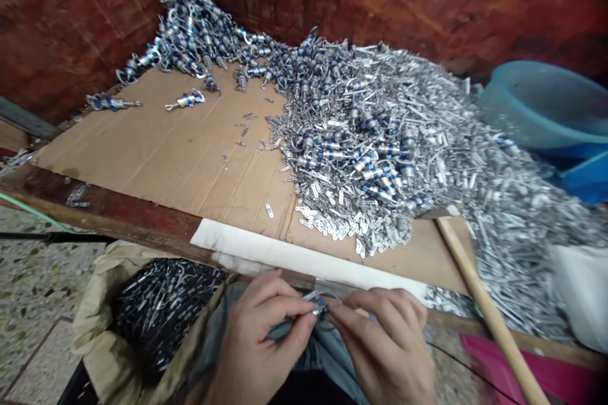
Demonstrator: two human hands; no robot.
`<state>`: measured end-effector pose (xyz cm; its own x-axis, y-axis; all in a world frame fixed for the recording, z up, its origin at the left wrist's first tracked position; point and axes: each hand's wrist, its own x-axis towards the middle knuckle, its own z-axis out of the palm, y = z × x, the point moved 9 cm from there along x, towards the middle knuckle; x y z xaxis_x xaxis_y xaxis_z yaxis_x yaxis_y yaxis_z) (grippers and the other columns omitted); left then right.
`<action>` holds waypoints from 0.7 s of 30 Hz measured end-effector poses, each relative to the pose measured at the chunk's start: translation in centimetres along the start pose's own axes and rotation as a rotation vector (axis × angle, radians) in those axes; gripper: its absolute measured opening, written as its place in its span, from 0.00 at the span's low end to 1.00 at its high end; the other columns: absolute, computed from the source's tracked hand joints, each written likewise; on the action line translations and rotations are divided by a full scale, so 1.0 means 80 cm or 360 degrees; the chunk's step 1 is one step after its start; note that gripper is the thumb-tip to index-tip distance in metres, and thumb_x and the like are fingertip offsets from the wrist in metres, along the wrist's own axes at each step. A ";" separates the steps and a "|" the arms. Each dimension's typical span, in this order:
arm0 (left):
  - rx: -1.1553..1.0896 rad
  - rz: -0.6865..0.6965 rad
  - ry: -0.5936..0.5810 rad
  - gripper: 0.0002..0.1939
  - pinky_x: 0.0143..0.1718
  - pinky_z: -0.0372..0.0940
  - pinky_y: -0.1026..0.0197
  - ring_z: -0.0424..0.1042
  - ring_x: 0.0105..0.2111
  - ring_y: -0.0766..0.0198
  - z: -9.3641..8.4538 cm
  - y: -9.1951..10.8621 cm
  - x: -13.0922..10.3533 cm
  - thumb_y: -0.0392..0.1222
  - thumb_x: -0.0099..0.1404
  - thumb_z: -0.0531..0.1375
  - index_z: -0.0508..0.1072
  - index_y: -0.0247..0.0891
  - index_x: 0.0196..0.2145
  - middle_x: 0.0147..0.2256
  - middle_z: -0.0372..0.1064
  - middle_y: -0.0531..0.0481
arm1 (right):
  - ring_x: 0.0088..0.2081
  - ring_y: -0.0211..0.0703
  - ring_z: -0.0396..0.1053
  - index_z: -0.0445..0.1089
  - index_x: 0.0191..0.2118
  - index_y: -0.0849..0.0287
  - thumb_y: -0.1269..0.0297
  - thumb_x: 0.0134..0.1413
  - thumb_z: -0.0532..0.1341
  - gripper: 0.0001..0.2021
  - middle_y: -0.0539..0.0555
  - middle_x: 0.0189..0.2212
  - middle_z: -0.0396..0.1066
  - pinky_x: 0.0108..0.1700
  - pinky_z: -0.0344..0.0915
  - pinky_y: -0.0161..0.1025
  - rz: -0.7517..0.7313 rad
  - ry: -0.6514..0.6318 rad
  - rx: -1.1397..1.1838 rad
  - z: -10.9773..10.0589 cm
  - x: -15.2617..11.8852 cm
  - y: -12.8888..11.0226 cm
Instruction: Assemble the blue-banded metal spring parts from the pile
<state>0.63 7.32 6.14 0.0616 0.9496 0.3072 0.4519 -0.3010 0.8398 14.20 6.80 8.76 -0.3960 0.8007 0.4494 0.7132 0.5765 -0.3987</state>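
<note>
Just in front of the table edge, my left hand [270,329] and my right hand [382,335] are both closed on one small metal part with blue bands [319,307]. My left thumb and index finger pinch its left side, while the right fingertips hold the other side, where a thin wire loop seems to show. Fingers hide much of the part. On the table ahead lie similar blue-banded metal parts [332,155], heaped over small flat metal links with holes [354,218].
Cardboard [156,145] covers the tabletop. More banded parts [199,28] are piled at the back left. Right are loose metal strips [451,139], a blue tub [546,101] and a wooden handle [489,310]. A sack [95,310] of dark metal pieces stands below left.
</note>
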 end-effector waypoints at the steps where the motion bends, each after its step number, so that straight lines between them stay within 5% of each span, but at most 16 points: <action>1: 0.0043 0.0024 -0.0007 0.06 0.44 0.68 0.56 0.71 0.29 0.66 0.000 0.002 0.001 0.30 0.58 0.59 0.73 0.39 0.28 0.24 0.69 0.54 | 0.33 0.40 0.65 0.70 0.39 0.55 0.73 0.51 0.61 0.09 0.49 0.30 0.71 0.39 0.53 0.41 0.0020 -0.0085 0.0029 0.006 0.001 0.003; 8: 0.0303 0.0353 -0.0063 0.06 0.53 0.61 0.51 0.71 0.32 0.65 0.014 0.009 -0.008 0.33 0.63 0.57 0.74 0.37 0.34 0.29 0.72 0.53 | 0.32 0.38 0.67 0.64 0.31 0.55 0.72 0.55 0.55 0.05 0.47 0.28 0.70 0.39 0.55 0.40 0.0427 -0.0677 0.0274 0.057 -0.009 0.030; 14: 0.0672 0.0661 -0.0139 0.13 0.63 0.37 0.41 0.65 0.48 0.57 0.035 -0.008 -0.029 0.43 0.63 0.59 0.72 0.37 0.45 0.42 0.74 0.52 | 0.33 0.43 0.66 0.67 0.29 0.54 0.68 0.54 0.59 0.04 0.48 0.28 0.70 0.40 0.52 0.43 0.0734 -0.0637 0.0146 0.071 -0.017 0.057; 21: 0.0739 0.0440 -0.0179 0.11 0.64 0.32 0.44 0.65 0.46 0.61 0.039 -0.012 -0.020 0.44 0.64 0.57 0.74 0.39 0.41 0.37 0.73 0.54 | 0.33 0.44 0.63 0.65 0.28 0.55 0.62 0.52 0.62 0.06 0.49 0.28 0.68 0.38 0.51 0.42 0.0708 -0.0666 0.0254 0.070 0.035 0.072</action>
<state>2.86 6.39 3.44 0.3168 0.8519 0.4170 0.7489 -0.4944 0.4412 13.96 13.24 3.21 -0.2972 0.9466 -0.1247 0.7795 0.1651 -0.6043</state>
